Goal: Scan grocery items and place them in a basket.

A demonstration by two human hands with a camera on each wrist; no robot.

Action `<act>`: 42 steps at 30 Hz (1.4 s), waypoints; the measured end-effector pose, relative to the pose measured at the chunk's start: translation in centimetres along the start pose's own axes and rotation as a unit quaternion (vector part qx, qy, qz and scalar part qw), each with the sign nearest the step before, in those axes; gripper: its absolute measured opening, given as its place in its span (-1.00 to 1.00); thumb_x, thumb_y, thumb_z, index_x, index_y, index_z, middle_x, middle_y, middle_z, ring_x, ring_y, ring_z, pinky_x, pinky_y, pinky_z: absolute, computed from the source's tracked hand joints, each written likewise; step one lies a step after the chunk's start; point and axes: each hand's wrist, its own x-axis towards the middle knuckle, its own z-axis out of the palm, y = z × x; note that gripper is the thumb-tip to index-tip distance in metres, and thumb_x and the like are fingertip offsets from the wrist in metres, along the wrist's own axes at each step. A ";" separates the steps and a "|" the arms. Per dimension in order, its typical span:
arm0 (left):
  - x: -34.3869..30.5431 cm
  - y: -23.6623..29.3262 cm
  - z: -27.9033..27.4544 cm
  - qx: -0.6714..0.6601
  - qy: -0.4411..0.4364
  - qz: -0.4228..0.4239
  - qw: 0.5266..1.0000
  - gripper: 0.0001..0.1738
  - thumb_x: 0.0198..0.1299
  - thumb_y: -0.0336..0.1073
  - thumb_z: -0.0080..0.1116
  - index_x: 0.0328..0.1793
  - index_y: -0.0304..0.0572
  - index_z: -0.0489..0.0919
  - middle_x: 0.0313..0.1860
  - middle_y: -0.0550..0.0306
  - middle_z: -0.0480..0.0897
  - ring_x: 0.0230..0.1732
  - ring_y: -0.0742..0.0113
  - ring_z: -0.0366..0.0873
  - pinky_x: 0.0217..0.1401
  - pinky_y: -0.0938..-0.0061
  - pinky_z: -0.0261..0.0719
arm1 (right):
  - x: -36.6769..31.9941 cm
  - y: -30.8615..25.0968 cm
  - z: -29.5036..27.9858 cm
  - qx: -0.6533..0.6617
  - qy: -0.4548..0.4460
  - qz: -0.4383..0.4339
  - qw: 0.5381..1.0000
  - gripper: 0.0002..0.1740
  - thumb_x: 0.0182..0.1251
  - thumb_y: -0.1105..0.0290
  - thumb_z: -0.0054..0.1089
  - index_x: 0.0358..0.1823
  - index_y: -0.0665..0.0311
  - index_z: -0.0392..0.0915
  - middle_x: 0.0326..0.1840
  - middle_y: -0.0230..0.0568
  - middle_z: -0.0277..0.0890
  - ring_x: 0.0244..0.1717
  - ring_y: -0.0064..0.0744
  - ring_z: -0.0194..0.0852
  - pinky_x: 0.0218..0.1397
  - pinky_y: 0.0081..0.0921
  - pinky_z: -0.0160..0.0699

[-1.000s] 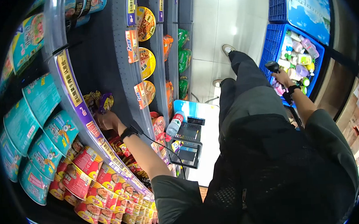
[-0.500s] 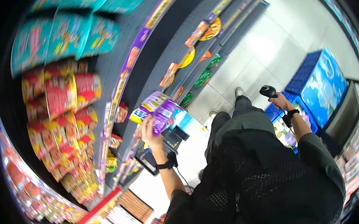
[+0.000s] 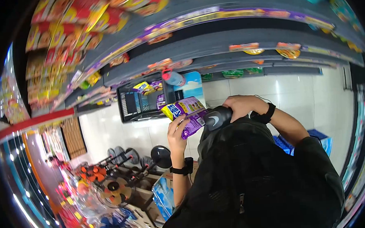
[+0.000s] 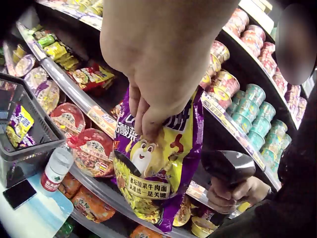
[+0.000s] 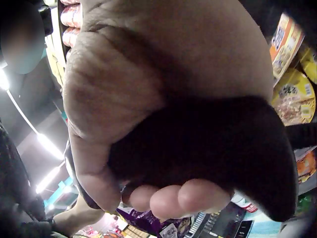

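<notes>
My left hand (image 3: 177,135) pinches a purple and yellow packet of instant noodles (image 3: 188,109) by its edge. In the left wrist view the noodle packet (image 4: 148,183) hangs with its printed front showing, thumb and fingers at its top. My right hand (image 3: 246,105) grips a black handheld barcode scanner (image 3: 218,118) close in front of my body. The scanner's head is right beside the packet in the head view. Seen from the right wrist, the fingers (image 5: 203,196) curl round the dark scanner handle (image 5: 198,144).
A dark basket (image 3: 125,115) with similar packets stands beyond the packet, next to a bottle (image 3: 174,78). A black phone (image 4: 20,195) lies by the basket. Shelves of cup noodles (image 4: 255,106) run along the aisle. Electric fans (image 3: 114,190) stand at lower left.
My left hand has drawn the noodle packet off the shelf and in front of my body. The right hand has brought the scanner from the blue crates to the packet; the view has turned.
</notes>
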 end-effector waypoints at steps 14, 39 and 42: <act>-5.9 -34.2 -10.4 0.036 0.110 -0.174 0.978 -0.57 -0.17 -0.72 0.18 -0.11 -0.25 0.69 -0.03 -0.02 0.69 0.03 -0.08 0.64 0.14 0.21 0.60 | 10.5 15.8 14.6 -0.070 0.375 0.238 0.893 -0.66 0.06 0.26 0.44 -0.27 0.40 0.66 -0.46 -0.09 0.66 -0.52 -0.27 0.63 -0.34 -0.33 0.62; 9.2 -63.0 2.0 0.042 0.055 -0.239 0.969 -0.59 0.16 -0.35 0.29 0.16 -0.18 0.58 0.03 -0.23 0.65 0.07 -0.23 0.60 0.11 0.08 0.59 | 3.4 10.5 29.7 0.336 0.507 0.543 0.579 -0.75 0.26 0.28 0.35 -0.21 0.32 0.60 -0.55 -0.24 0.52 -0.68 -0.45 0.43 -0.62 -0.43 0.38; 7.1 -63.3 4.5 0.055 0.101 -0.294 0.949 -0.48 0.12 -0.30 0.34 0.21 -0.27 0.49 0.01 -0.23 0.61 0.13 -0.20 0.55 0.15 0.07 0.56 | 3.5 9.5 29.7 0.331 0.507 0.554 0.571 -0.76 0.25 0.28 0.35 -0.23 0.30 0.59 -0.56 -0.26 0.49 -0.68 -0.45 0.41 -0.62 -0.42 0.38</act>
